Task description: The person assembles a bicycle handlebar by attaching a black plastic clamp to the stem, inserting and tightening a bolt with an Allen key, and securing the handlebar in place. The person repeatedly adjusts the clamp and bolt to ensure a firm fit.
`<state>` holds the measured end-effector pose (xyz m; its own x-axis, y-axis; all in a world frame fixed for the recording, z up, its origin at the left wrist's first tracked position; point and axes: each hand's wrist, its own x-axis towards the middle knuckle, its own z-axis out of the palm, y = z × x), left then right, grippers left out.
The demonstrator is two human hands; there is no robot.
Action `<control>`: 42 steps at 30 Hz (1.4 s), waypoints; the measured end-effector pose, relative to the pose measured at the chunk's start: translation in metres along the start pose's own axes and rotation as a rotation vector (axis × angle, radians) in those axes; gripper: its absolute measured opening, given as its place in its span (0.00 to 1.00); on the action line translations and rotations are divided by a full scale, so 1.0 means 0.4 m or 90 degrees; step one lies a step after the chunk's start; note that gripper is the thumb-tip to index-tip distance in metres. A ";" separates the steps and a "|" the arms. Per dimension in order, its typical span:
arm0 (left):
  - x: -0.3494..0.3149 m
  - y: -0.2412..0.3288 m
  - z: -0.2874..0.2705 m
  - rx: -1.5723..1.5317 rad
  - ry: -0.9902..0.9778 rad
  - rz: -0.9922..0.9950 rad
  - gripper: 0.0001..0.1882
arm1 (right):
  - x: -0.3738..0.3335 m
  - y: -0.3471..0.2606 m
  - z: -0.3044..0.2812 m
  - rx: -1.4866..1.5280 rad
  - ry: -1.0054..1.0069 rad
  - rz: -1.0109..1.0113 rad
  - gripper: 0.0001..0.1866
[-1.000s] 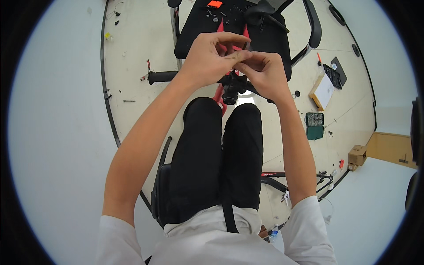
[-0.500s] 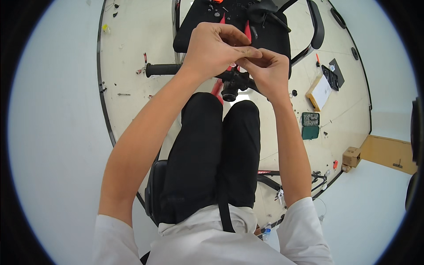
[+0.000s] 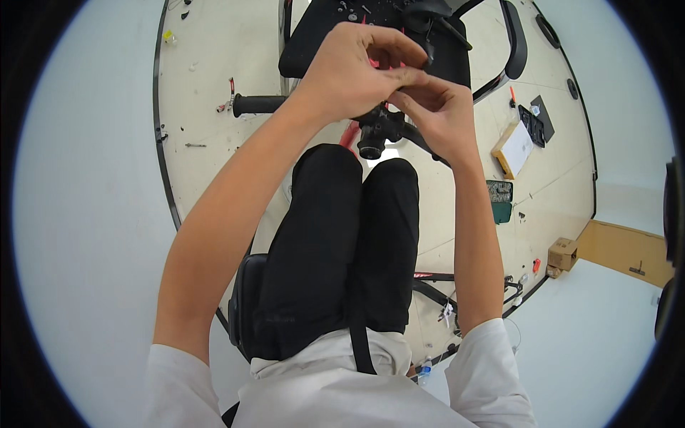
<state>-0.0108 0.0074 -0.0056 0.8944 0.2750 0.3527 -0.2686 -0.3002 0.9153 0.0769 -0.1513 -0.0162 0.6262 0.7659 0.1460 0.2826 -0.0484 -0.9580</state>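
My left hand (image 3: 354,75) and my right hand (image 3: 446,118) meet above a bicycle handlebar, fingertips pressed together. Whatever lies between their fingers is hidden or too small to make out. The left hand's upper fingers arch over the pinch, and its thumb reaches the right hand's fingers. Just below them sits the black handlebar stem (image 3: 378,130), and a black handlebar grip (image 3: 257,105) sticks out to the left. Part of a red bicycle frame (image 3: 349,134) shows under the stem, mostly covered by my hands and knees.
Ahead, a black chair (image 3: 303,53) carries small metal parts and a bicycle saddle (image 3: 426,10). On the right floor lie a green case of small parts (image 3: 501,212), a black tool case (image 3: 531,125) and a board with white paper (image 3: 515,150). Another bicycle frame (image 3: 433,277) lies beside my right leg.
Both hands have shifted slightly to the right, still joined. The left hand's upper fingers have lifted and reach further over the right fingertips. The view has moved a little.
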 end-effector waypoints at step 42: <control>0.047 -0.020 0.066 0.029 -0.061 -0.027 0.12 | -0.025 0.000 -0.065 -0.084 0.000 0.053 0.10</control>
<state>0.0176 -0.0091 -0.0114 0.9352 0.2010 0.2916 -0.2153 -0.3313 0.9186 0.0895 -0.1757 -0.0114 0.6519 0.7553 0.0674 0.3228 -0.1959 -0.9260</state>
